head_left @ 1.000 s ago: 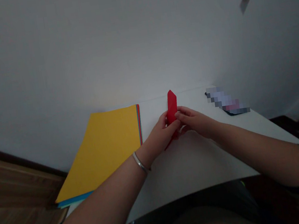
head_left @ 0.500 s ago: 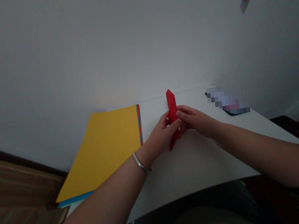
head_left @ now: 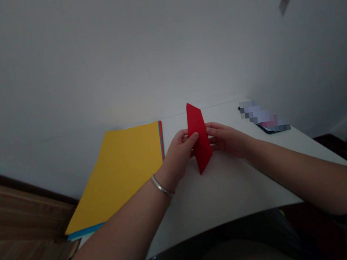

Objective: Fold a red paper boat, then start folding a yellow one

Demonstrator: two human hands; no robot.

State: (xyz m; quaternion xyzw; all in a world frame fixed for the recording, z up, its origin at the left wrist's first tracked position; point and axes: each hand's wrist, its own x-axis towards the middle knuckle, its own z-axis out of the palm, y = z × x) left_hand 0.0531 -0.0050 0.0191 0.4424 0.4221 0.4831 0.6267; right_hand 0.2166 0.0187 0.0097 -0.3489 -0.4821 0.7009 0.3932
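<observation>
A folded piece of red paper (head_left: 197, 122) with slanted ends is held up over the white table (head_left: 233, 190). My left hand (head_left: 181, 148) grips its left side, thumb lying on the near face and fingers behind. At its right edge, my right hand (head_left: 226, 137) pinches the paper between thumb and fingers. Some fingertips of both hands are hidden behind the paper. A silver bangle (head_left: 161, 185) circles my left wrist.
Left on the table lies a stack of coloured paper, yellow sheet (head_left: 127, 166) on top. A dark-edged flat object, its face blurred out (head_left: 264, 118), rests at the back right. The wall (head_left: 162, 49) rises directly behind the table.
The red paper has turned so that its broad face shows, where before it was seen narrower. My left hand has shifted slightly left, its thumb away from the right hand.
</observation>
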